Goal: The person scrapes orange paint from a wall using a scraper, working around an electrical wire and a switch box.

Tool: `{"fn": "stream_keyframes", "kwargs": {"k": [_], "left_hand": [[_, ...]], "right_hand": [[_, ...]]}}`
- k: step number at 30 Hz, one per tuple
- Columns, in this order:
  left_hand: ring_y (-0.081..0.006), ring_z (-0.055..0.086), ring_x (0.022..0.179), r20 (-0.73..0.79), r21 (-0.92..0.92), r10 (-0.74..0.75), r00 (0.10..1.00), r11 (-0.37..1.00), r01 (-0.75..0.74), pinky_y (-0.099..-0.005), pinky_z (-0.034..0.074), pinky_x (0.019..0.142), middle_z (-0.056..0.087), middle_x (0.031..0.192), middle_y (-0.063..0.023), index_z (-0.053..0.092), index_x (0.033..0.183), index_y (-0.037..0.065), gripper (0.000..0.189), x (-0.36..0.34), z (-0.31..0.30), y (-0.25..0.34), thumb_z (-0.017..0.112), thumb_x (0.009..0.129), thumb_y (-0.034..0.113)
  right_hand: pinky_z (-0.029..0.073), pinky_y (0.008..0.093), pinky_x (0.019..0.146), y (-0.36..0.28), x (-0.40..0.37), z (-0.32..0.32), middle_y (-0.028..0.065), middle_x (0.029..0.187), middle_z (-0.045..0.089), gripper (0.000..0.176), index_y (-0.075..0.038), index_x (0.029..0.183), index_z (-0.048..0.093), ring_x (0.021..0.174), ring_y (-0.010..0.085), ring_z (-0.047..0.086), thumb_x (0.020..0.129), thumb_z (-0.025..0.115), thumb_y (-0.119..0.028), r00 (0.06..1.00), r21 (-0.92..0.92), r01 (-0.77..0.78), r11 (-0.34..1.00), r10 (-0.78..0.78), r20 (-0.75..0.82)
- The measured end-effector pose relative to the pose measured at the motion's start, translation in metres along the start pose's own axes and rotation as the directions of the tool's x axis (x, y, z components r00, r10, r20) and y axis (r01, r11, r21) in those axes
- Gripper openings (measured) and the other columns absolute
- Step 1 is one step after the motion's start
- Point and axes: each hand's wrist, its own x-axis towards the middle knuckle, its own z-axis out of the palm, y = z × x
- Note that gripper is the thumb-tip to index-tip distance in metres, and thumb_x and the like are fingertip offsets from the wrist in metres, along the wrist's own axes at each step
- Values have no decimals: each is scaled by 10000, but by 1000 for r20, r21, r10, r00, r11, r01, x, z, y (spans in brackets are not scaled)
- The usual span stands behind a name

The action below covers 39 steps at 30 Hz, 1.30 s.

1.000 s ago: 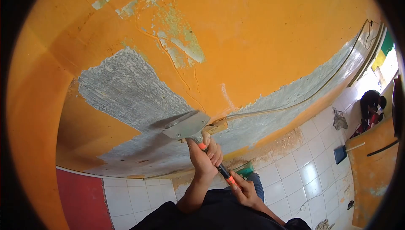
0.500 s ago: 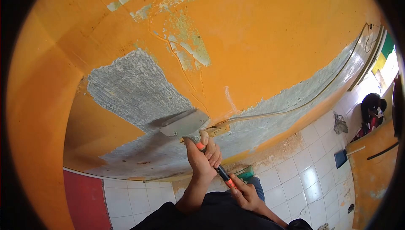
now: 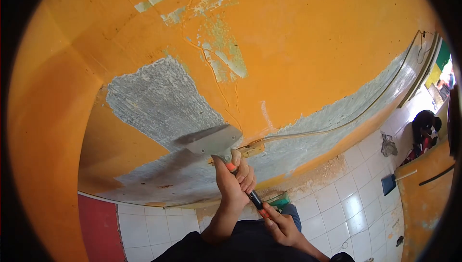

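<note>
Here, scraper (image 3: 214, 140) near edge of orange paint (image 3: 308, 60)

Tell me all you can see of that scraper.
The scraper has a broad, flat, metal-looking grey blade with two round fasteners, and a slim black handle with orange-red sections. It slants, blade uppermost, handle running down to the right. The left hand wraps the handle just below the blade; the right hand holds its lower end. The blade is at the grey patch on the wall; whether its edge touches is unclear.

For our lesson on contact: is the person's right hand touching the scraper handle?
Touching: the head view shows the right hand gripping the scraper handle near its lower end.
</note>
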Motion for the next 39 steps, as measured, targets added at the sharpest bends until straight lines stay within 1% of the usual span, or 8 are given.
{"fn": "stream_keyframes", "kwargs": {"k": [4, 11, 13, 16, 19, 22, 25, 39], "left_hand": [[-74, 183, 304, 4, -57, 7, 1000, 998, -6, -226, 190, 271, 250, 453, 54, 406, 724, 184, 504, -2, 7, 5, 245, 944, 608], [-70, 196, 301, 46, -93, 26, 999, 995, -21, -222, 190, 264, 255, 450, 55, 414, 724, 182, 506, -1, 17, 15, 242, 948, 602], [-70, 198, 300, 62, -102, 44, 997, 994, -38, -222, 192, 264, 253, 448, 56, 413, 723, 181, 509, 0, 16, 15, 243, 947, 604], [-67, 221, 315, 126, -104, 20, 992, 995, -7, -216, 210, 269, 284, 477, 49, 430, 769, 173, 495, -2, 5, 9, 233, 957, 586], [-66, 253, 333, 270, -204, 149, 951, 974, -95, -212, 254, 280, 319, 518, 39, 444, 851, 158, 465, -3, 9, 10, 226, 973, 549], [-68, 279, 346, 371, -293, 243, 896, 946, -136, -215, 297, 291, 339, 551, 31, 443, 922, 140, 460, 4, 8, 5, 219, 976, 538], [-68, 292, 345, 446, -364, 246, 861, 928, -76, -221, 318, 291, 333, 552, 30, 441, 950, 126, 494, 8, -5, -12, 213, 961, 564], [-66, 294, 318, 432, -395, 285, 856, 913, -105, -222, 317, 272, 313, 496, 39, 443, 928, 124, 495, 7, 6, 2, 205, 966, 556]], "right_hand": [[503, 262, 641, -12, 0, -5, 132, 1035, 670, 489, -69, 1415, 343, 620, 147, 607, 945, 478, -71, 994, -43, -92, 995, 94, 47], [504, 266, 646, -23, 2, -3, 132, 1050, 668, 479, -60, 1407, 355, 624, 158, 617, 947, 484, -86, 1000, -15, 26, 1000, -27, -16], [495, 259, 634, -25, 4, -6, 117, 946, 677, 480, -57, 1407, 355, 616, 144, 606, 947, 488, -88, 1000, -28, -22, 999, 22, -14], [481, 250, 613, -15, -4, -1, 92, 821, 653, 476, -55, 1406, 359, 612, 116, 589, 950, 491, -94, 997, 44, -73, 996, 74, -16], [466, 245, 593, -26, -1, -11, 66, 730, 608, 474, -48, 1406, 355, 606, 102, 573, 954, 488, -100, 994, 145, -112, 983, 108, 29], [410, 226, 571, -37, -2, -14, 14, 748, 532, 501, -58, 1443, 280, 613, 66, 454, 973, 449, -105, 990, 179, -129, 975, 117, 77], [404, 221, 564, -38, -2, -13, 8, 741, 531, 504, -58, 1444, 275, 605, 62, 447, 972, 447, -103, 997, 92, -75, 993, 74, 15], [432, 231, 574, -50, 5, -13, 31, 706, 553, 509, -43, 1428, 300, 582, 86, 492, 949, 466, -86, 1000, -30, -15, 999, 16, 26]]}}
